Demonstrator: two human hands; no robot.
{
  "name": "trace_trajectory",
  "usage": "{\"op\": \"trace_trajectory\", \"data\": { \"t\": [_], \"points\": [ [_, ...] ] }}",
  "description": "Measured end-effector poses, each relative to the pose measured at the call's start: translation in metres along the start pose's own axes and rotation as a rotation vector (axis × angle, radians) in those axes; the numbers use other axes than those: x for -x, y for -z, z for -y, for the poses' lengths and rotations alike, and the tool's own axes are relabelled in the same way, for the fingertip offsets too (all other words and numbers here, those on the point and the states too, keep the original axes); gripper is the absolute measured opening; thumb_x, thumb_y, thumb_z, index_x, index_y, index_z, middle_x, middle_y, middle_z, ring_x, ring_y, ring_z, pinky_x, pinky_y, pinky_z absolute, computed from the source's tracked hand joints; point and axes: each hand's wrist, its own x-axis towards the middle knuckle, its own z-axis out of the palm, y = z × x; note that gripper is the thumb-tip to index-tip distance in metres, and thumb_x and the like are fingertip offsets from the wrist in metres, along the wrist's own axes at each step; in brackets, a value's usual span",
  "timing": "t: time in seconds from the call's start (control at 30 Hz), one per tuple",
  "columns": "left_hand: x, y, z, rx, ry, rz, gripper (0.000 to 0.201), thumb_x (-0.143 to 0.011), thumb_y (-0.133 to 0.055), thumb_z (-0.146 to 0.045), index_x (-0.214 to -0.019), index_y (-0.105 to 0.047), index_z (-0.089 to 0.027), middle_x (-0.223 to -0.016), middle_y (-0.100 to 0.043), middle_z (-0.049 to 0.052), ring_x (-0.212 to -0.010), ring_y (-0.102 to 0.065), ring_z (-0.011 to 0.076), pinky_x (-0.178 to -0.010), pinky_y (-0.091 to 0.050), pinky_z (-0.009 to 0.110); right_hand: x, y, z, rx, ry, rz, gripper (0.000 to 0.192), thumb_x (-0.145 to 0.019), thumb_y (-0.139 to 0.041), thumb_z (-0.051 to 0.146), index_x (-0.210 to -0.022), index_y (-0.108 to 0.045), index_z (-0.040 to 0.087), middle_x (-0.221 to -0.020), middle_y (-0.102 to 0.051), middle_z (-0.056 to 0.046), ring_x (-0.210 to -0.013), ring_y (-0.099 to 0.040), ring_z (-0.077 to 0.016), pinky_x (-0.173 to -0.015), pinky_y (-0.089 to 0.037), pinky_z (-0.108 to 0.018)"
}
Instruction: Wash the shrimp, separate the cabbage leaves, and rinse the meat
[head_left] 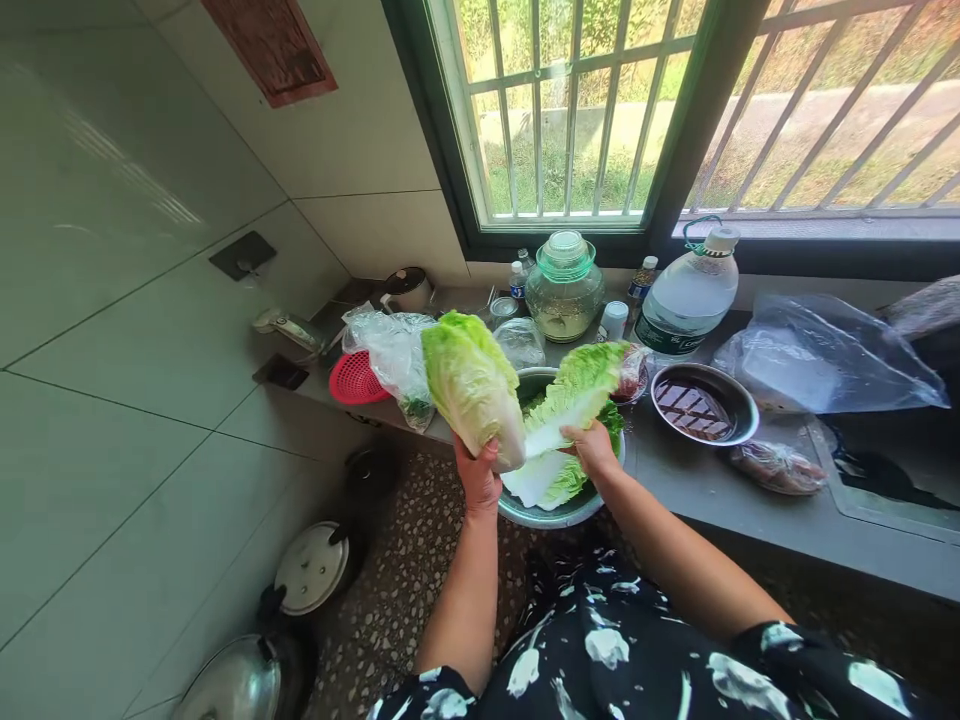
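Peeling leaves from a cabbage head (pixel 472 390), held up over a metal bowl (pixel 559 512) at the counter (pixel 697 485) edge. Left hand (pixel 478 478) closed around the base of the head, stalk end down, leafy tip raised toward the window (pixel 570 110). Right hand (pixel 592 448) closed on the white stalk of a loose leaf (pixel 574 395), the leaf angled up and to the right, just beside the head. More leaves already lying in the bowl, beneath both hands. Step in hand, by the look of it: separating one leaf from the head, with most of the head left intact. Next move likely calls for lowering the loose leaf into the bowl, then a fresh grip on the next outer leaf near its base while keeping the head steady. Bowl overhangs the counter's front edge, so downward pressure on its near rim risks tipping it to the floor (pixel 390 600). Room to the right limited by a second bowl (pixel 705 405) of dark liquid near the leaf tip, with a plastic bag (pixel 825 360) beyond. Behind the bowl, a glass jar (pixel 564 290), a large water bottle (pixel 686 300) and small bottles crowd the sill. To the left, a clear bag (pixel 394 355) and a red strainer (pixel 356 380) stand near the head. Open space lies only above the bowl and toward the body.
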Motion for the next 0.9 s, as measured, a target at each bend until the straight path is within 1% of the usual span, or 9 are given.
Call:
{"op": "trace_trajectory", "data": {
  "t": [0.1, 0.2, 0.33, 0.43, 0.67, 0.73, 0.8, 0.87, 0.9],
  "points": [
    [-0.003, 0.005, -0.007, 0.135, 0.021, -0.024, 0.066, -0.060, -0.076, -0.038, -0.123, -0.056, -0.031, -0.123, -0.061, 0.001, -0.120, -0.052, 0.0256, -0.097, -0.044, 0.036, 0.002, -0.004, -0.018, -0.213, -0.077, 0.053, 0.048, -0.048, -0.071, 0.022, -0.095, -0.062, 0.020, -0.093, -0.071, -0.007, -0.089, -0.065, -0.0292, -0.062, -0.056, -0.036],
    [-0.004, 0.009, -0.015, 0.244, 0.135, 0.005, 0.061, -0.064, -0.071, -0.049, -0.121, -0.058, -0.029, -0.127, -0.059, 0.003, -0.129, -0.043, 0.0284, -0.102, -0.041, 0.041, 0.006, -0.009, -0.030, -0.303, -0.087, 0.108, 0.049, -0.047, -0.076, 0.022, -0.095, -0.063, 0.020, -0.091, -0.072, -0.006, -0.091, -0.066, -0.0299, -0.066, -0.057, -0.039],
    [-0.003, 0.017, -0.021, 0.325, 0.317, 0.166, 0.068, -0.063, -0.068, -0.058, -0.123, -0.058, -0.029, -0.128, -0.059, 0.005, -0.129, -0.042, 0.0320, -0.106, -0.035, 0.047, 0.011, -0.012, -0.042, -0.331, -0.052, 0.118, 0.048, -0.046, -0.077, 0.020, -0.092, -0.064, 0.020, -0.089, -0.073, -0.005, -0.093, -0.066, -0.0295, -0.076, -0.057, -0.040],
    [-0.003, 0.024, -0.020, 0.346, 0.376, 0.278, 0.071, -0.064, -0.066, -0.061, -0.128, -0.054, -0.031, -0.126, -0.060, 0.005, -0.128, -0.044, 0.0329, -0.107, -0.032, 0.051, 0.012, -0.012, -0.050, -0.344, -0.064, 0.126, 0.045, -0.046, -0.078, 0.019, -0.089, -0.064, 0.020, -0.087, -0.073, -0.004, -0.093, -0.067, -0.0295, -0.079, -0.057, -0.040],
    [-0.016, 0.039, -0.026, 0.359, 0.394, 0.299, 0.070, -0.063, -0.063, -0.066, -0.125, -0.055, -0.035, -0.129, -0.058, 0.003, -0.130, -0.042, 0.0333, -0.108, -0.030, 0.053, 0.001, 0.008, -0.067, -0.324, -0.213, -0.045, 0.040, -0.045, -0.077, 0.015, -0.080, -0.059, 0.022, -0.082, -0.070, -0.005, -0.083, -0.067, -0.0260, -0.068, -0.057, -0.036],
    [-0.021, 0.040, -0.031, 0.348, 0.398, 0.309, 0.070, -0.062, -0.064, -0.066, -0.125, -0.055, -0.037, -0.129, -0.058, 0.001, -0.129, -0.043, 0.0330, -0.108, -0.029, 0.055, 0.005, 0.017, -0.072, -0.257, -0.310, 0.027, 0.037, -0.052, -0.079, 0.026, -0.082, -0.058, 0.020, -0.079, -0.069, -0.007, -0.079, -0.067, -0.0240, -0.069, -0.056, -0.035],
    [-0.024, 0.040, -0.032, 0.310, 0.440, 0.332, 0.068, -0.062, -0.066, -0.063, -0.124, -0.055, -0.036, -0.126, -0.061, 0.001, -0.127, -0.046, 0.0319, -0.108, -0.030, 0.055, 0.015, 0.026, -0.073, -0.146, -0.441, 0.170, 0.036, -0.060, -0.078, 0.040, -0.082, -0.057, 0.020, -0.073, -0.066, -0.008, -0.075, -0.067, -0.0228, -0.070, -0.054, -0.036],
    [-0.024, 0.037, -0.029, 0.259, 0.495, 0.352, 0.063, -0.063, -0.068, -0.058, -0.120, -0.059, -0.031, -0.119, -0.065, 0.004, -0.124, -0.049, 0.0310, -0.108, -0.033, 0.052, 0.025, 0.032, -0.066, -0.003, -0.538, 0.300, 0.039, -0.063, -0.076, 0.048, -0.081, -0.058, 0.019, -0.073, -0.065, -0.010, -0.070, -0.066, -0.0216, -0.069, -0.053, -0.037],
    [-0.022, 0.035, -0.025, 0.229, 0.522, 0.361, 0.061, -0.063, -0.071, -0.055, -0.117, -0.061, -0.026, -0.115, -0.067, 0.006, -0.122, -0.051, 0.0311, -0.107, -0.034, 0.050, 0.029, 0.033, -0.059, 0.051, -0.535, 0.335, 0.041, -0.064, -0.074, 0.052, -0.081, -0.060, 0.018, -0.078, -0.067, -0.011, -0.070, -0.066, -0.0211, -0.069, -0.052, -0.036]
  ]
}}
